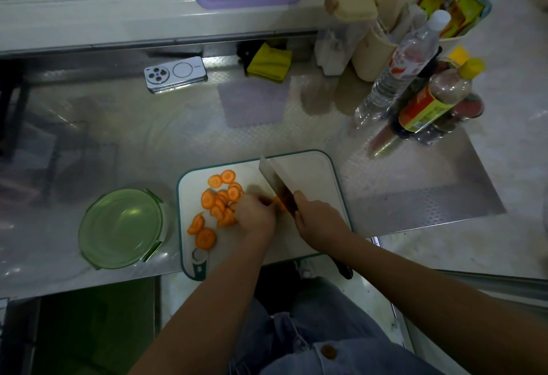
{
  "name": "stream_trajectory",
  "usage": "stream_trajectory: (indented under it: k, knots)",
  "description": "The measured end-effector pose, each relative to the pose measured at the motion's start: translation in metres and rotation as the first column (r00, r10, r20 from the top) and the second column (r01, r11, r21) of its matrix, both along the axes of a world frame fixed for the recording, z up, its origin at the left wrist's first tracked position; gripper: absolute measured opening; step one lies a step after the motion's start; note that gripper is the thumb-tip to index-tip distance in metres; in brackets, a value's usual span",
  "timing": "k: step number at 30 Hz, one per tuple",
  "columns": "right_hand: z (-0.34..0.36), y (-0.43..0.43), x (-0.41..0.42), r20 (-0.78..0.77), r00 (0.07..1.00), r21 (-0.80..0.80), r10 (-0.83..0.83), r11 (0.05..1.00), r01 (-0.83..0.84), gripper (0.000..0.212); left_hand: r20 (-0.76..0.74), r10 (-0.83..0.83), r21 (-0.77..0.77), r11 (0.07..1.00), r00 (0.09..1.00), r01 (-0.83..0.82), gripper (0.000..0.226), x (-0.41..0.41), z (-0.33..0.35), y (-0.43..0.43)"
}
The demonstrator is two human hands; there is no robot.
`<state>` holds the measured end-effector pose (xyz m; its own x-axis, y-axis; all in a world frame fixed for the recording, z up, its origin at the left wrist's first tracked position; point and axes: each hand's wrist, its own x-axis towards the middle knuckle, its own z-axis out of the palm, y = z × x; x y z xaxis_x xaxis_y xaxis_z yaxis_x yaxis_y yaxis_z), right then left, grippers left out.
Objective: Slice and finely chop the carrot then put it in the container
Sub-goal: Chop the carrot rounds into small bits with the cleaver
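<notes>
on the cutting board (320, 167) at lower centre, the left hand (256, 214) curls over the carrot stub (278, 201) beside its slices (221, 199); the right hand (318, 216) grips the cleaver (284, 177). keep fingertips tucked, cuts thin and even. the green container (121, 228) sits lower left.

The counter (118, 125) is shiny, dimpled metal. Lower centre, the board (189, 194) is matt white plastic and the knife (271, 179) blade is smooth grey metal. Lower left, the container (120, 228) is glossy, translucent green.
</notes>
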<state>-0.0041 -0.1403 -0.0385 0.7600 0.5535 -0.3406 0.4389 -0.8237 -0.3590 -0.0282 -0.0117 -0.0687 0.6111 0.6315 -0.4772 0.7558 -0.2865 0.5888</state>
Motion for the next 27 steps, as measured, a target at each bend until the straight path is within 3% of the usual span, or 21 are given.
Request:
stream_trajectory:
  k: [10,18,27]
  knots:
    - [-0.010,0.009,-0.004,-0.011,1.000,-0.011,-0.026,1.000,0.026,0.039,-0.001,0.014,-0.030,0.999,1.000,-0.014,0.014,0.002,0.003,-0.001]
    - [-0.003,0.006,0.004,0.016,0.999,0.076,-0.042,0.996,0.041,0.035,-0.015,0.015,-0.027,1.000,1.000,-0.016,0.018,-0.001,0.007,-0.001]
    - [0.006,0.004,-0.005,-0.044,0.999,0.004,0.014,1.000,-0.014,0.040,-0.008,0.021,-0.038,0.999,1.000,-0.022,0.015,0.000,0.006,-0.001]
